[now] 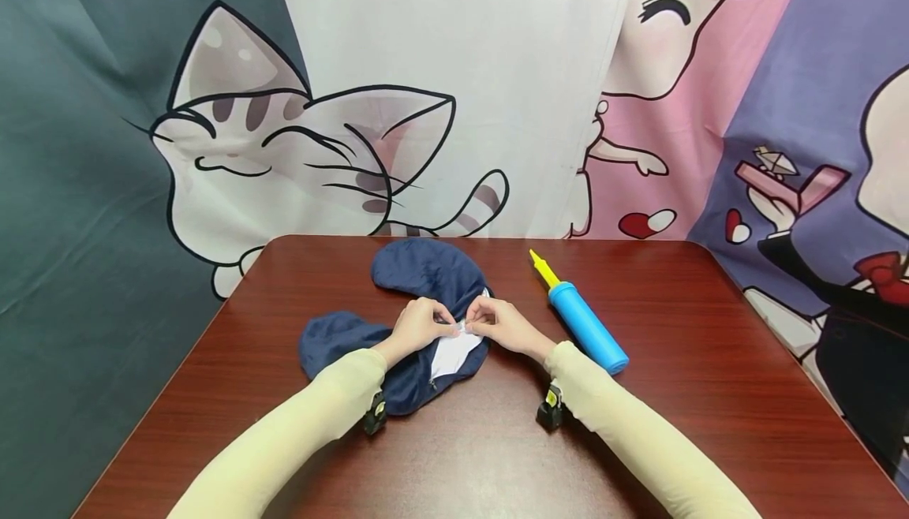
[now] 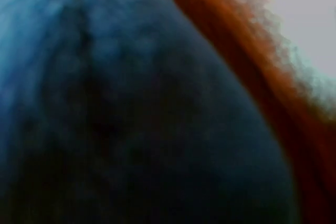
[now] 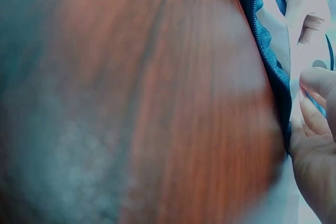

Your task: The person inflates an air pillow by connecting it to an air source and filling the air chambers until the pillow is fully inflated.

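A navy plush U-shaped neck pillow lies on the table, looking rather flat. Its cover is unzipped along the outer curve, and a white inner liner shows through the gap. My left hand pinches the liner between thumb and fingers. Close beside it, my right hand pinches the same white material. In the right wrist view the open zipper edge runs along the cover, beside the right thumb and fingers. Blurred navy fabric fills most of the left wrist view. What lies between the fingertips is too small to tell.
A blue hand pump with a yellow nozzle lies right of the pillow, near my right forearm. The dark red wooden table extends around them. Behind its far edge hangs a cartoon-printed cloth.
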`<act>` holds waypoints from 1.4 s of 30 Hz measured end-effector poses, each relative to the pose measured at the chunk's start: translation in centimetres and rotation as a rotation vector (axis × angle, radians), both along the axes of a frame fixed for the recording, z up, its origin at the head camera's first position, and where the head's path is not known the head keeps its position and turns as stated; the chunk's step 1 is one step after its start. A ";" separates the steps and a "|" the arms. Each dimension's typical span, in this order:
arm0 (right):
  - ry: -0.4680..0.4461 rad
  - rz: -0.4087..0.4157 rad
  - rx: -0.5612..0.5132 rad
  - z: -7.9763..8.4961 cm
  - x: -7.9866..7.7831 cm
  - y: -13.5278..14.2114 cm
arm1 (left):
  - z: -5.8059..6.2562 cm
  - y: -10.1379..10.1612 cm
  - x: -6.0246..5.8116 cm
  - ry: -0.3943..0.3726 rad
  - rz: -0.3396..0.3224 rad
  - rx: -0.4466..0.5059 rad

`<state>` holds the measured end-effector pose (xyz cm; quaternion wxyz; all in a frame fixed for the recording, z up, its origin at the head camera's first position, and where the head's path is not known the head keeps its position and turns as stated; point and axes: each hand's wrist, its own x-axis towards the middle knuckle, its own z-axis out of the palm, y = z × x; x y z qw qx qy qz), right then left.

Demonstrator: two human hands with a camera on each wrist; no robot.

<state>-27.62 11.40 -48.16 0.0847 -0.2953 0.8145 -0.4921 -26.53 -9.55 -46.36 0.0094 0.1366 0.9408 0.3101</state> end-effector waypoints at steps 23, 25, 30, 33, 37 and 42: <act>-0.018 0.067 0.163 3.1 -0.7 2.3 | 0.4 0.0 0.1 -0.022 -0.053 -0.017; 0.041 -0.001 0.208 3.8 -0.5 3.0 | 0.5 -0.1 0.2 -0.031 -0.047 -0.019; 0.100 -0.134 0.242 5.1 -0.2 4.9 | 0.7 -0.3 0.2 -0.049 -0.032 -0.028; 0.114 -0.162 0.219 5.4 0.0 6.0 | 0.6 -0.3 0.2 -0.050 -0.035 -0.033; 0.137 -0.181 0.204 5.8 0.5 7.1 | 0.8 -0.3 0.1 -0.062 -0.043 -0.034; 0.198 -0.212 0.209 5.7 0.7 8.0 | 0.8 -0.4 0.0 -0.067 -0.049 -0.046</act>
